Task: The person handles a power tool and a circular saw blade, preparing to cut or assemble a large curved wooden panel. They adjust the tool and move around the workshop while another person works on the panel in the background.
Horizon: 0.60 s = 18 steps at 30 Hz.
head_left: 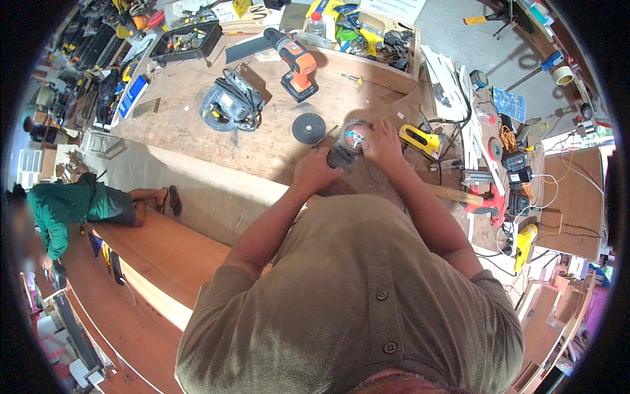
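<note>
A small toothed circular saw blade [355, 136] with a red and silver centre lies between my hands at the workbench's near side. Below it shows part of a dark grey tool [339, 157], possibly an angle grinder; the rest is hidden. My left hand [316, 168] is closed around the left of this tool, thumb toward the blade. With bent fingers my right hand [383, 143] grips the blade at its right edge. A black abrasive disc [308, 128] lies flat beyond my left hand, with a thin metal piece [326, 136] between disc and blade.
On the wooden workbench [177, 125] stand a grey jigsaw [231, 102] and an orange cordless drill [296, 65]. To the right lie a yellow staple gun [420, 140], a wooden handle [454, 194] and cables. A person in green [65, 203] bends over boards at the left.
</note>
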Motion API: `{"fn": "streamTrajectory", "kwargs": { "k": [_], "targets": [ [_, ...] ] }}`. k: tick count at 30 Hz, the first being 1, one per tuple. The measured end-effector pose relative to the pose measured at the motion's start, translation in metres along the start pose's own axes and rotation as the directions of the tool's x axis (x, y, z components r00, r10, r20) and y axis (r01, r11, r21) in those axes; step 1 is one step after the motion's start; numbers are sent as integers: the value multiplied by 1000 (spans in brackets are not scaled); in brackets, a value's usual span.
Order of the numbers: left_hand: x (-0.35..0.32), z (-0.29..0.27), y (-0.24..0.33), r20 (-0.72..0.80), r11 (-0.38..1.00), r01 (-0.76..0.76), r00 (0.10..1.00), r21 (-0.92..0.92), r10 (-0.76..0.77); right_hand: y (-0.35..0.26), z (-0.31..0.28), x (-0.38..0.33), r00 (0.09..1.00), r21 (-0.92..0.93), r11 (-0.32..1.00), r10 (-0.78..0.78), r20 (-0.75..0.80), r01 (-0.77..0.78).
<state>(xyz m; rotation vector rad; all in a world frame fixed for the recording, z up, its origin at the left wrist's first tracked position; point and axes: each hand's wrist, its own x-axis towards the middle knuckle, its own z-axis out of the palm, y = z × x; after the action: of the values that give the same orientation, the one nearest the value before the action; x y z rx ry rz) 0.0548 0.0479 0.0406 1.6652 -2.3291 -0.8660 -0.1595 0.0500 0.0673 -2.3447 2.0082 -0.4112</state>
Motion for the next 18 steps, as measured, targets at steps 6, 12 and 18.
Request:
{"fn": "streamTrajectory", "kwargs": {
  "k": [6, 12, 18],
  "targets": [
    [-2, -5, 1, 28, 999, 23, 999, -22, -23, -16, -15, 0, 989, -26, 990, 141, -45, -142],
    [-4, -3, 0, -3, 997, 20, 1000, -72, -20, -2, 5, 1, 985, 4, 993, -115, -132, 117],
    [-2, 0, -4, -17, 996, -2, 1000, -94, 0, -11, -7, 5, 994, -76, 991, 111, 11, -110]
  ]
}}
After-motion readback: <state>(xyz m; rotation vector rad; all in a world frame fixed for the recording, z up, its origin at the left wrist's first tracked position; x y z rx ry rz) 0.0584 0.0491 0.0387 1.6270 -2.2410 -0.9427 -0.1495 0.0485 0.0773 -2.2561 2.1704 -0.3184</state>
